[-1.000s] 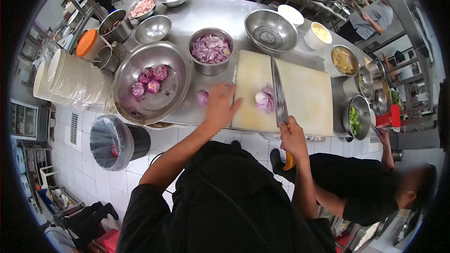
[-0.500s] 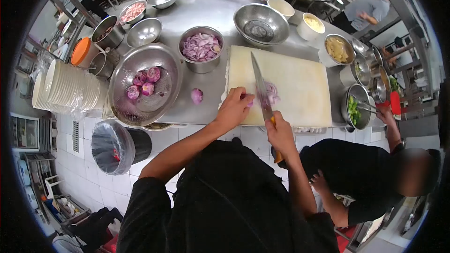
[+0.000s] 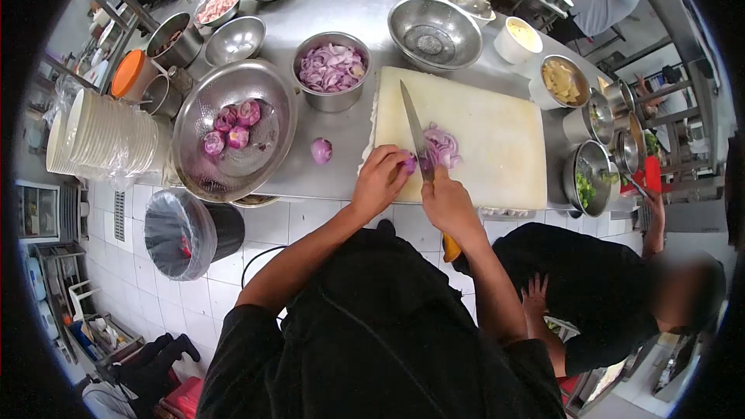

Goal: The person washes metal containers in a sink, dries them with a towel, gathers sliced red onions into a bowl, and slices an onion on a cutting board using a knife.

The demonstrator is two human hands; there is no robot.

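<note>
My right hand (image 3: 446, 203) is closed on the yellow-handled knife (image 3: 414, 124), whose blade points away across the white cutting board (image 3: 497, 136). My left hand (image 3: 379, 178) is closed on a purple onion piece (image 3: 409, 162) at the left of the blade, mostly hidden by my fingers. Sliced onion (image 3: 442, 145) lies on the board just right of the blade. One peeled onion (image 3: 321, 150) sits on the steel table left of the board. A steel pot (image 3: 334, 99) of sliced onion stands behind it.
A colander (image 3: 268, 147) with several onions is at the left, beside stacked plates (image 3: 116, 136). A steel bowl (image 3: 434, 31) stands behind the board. Several food containers line the right side, where a co-worker (image 3: 574, 287) stands. A lined bin (image 3: 182, 234) is on the floor.
My left hand has moved from the single onion to the board and closed on a piece. The knife has shifted left, and more slices lie beside it. The co-worker's arm has moved.
</note>
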